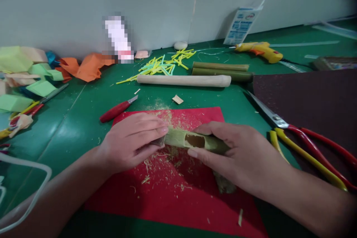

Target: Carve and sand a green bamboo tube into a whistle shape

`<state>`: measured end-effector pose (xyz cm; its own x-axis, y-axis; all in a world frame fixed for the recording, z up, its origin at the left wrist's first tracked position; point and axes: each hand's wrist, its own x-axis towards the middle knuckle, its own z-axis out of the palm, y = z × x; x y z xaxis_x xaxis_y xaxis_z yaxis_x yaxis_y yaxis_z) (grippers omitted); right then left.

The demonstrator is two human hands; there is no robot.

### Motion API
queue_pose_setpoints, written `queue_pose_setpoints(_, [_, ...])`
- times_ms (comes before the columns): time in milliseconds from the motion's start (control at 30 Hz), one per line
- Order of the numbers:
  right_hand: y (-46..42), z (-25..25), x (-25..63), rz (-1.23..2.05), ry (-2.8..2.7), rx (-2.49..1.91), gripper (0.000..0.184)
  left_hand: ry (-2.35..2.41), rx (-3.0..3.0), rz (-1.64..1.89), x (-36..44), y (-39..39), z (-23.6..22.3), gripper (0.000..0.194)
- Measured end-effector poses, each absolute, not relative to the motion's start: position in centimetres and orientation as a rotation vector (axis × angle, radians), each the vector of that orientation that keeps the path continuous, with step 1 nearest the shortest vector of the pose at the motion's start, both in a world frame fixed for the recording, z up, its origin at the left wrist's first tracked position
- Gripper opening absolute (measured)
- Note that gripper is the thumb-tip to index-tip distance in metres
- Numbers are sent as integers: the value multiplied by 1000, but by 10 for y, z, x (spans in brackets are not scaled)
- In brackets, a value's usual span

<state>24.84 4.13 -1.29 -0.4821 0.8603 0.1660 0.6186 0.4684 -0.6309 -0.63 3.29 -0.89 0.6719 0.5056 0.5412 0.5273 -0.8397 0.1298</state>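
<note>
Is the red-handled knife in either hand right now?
No, the red-handled knife lies loose beyond the left hand, at the far left corner of the red sheet.

A short, hollow bamboo piece (178, 137) is held nearly level above the red sheet (167, 212), tilted slightly down toward its right end. Its surface is coloured pale green, with a scraped, fibrous look at the left and a darker green at the right. A roughly rectangular opening is cut through its wall and turned upward, and a brown interior is exposed. The right end is partly covered by the right hand (230, 147). At the left end, a thin, grey-brown piece (158, 141) is pressed against it beneath the left hand's (134, 139) fingers.
</note>
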Motion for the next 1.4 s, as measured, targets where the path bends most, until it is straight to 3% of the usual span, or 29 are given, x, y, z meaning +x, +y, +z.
queue_pose_setpoints(167, [40,-16,249,-121,-2417,-799,23,-1053,-2819,-859,-7,33,-15,32])
queue_pose_setpoints(267, [40,-16,248,-245,-2442,-697,22,-1086,-2826,-864,-8,33,-17,34])
queue_pose_setpoints(367, [41,-13,248,80,-2416,-888,22,-968,-2806,-879,-10,31,-15,31])
queue_pose_setpoints(500, [42,-4,246,1013,-2137,-1344,17,-815,-2832,-889,-9,28,-6,24])
queue_pose_setpoints(600, [41,0,244,1164,-2013,-1401,16,-849,-2820,-904,-8,29,-2,28])
queue_pose_setpoints(767, [36,-9,246,663,-2164,-1231,13,-850,-2789,-846,-8,32,-6,33])
queue_pose_setpoints(900, [33,-15,250,206,-2342,-993,20,-968,-2786,-814,-9,30,-11,34])
queue_pose_setpoints(1100, [36,-14,251,-129,-2460,-709,23,-1141,-2939,-849,-10,31,-14,34])
queue_pose_setpoints(1200, [37,-14,251,70,-2426,-847,23,-1052,-2871,-904,-9,31,-15,36])
queue_pose_setpoints(1400, [42,-12,249,897,-2168,-1277,19,-824,-2686,-805,-4,26,-6,29])
